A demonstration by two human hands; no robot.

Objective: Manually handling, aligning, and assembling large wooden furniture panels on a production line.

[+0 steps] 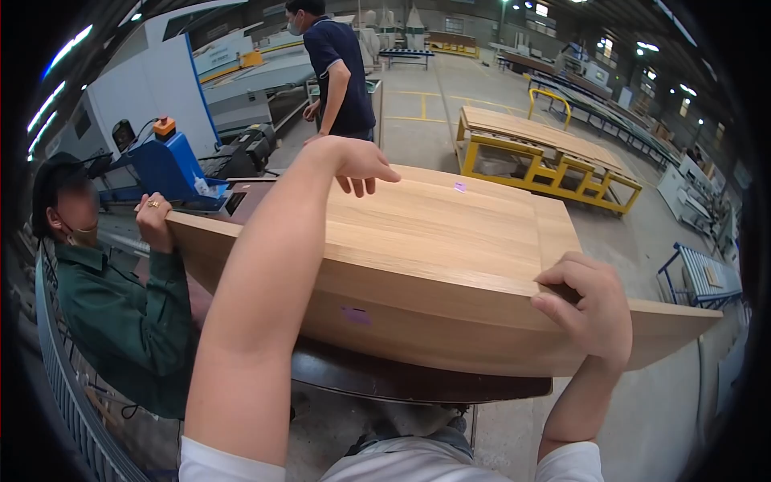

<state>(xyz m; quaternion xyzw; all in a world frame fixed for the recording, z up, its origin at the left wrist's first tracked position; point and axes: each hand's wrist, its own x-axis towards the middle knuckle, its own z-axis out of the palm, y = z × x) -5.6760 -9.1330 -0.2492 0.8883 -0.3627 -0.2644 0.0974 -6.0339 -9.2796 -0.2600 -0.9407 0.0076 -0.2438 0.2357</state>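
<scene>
A long light-brown wooden panel [434,325] stands tilted on its edge before me, a purple mark on its near face. My right hand [590,309] is closed over its upper edge, right of the middle. My left arm reaches far forward across the panel. At its end my left hand [365,167] hangs with fingers apart over the far side of a flat wooden board [434,221], holding nothing. A co-worker's hand [154,218] grips the tilted panel's left end.
Under the panel lies a dark brown surface [418,387]. A co-worker in green [120,313] stands close at left, beside a grey railing [76,418]. Another person [345,76] stands beyond the boards. A yellow cart [522,173] carries boards at the far right; a blue machine [167,169] stands left.
</scene>
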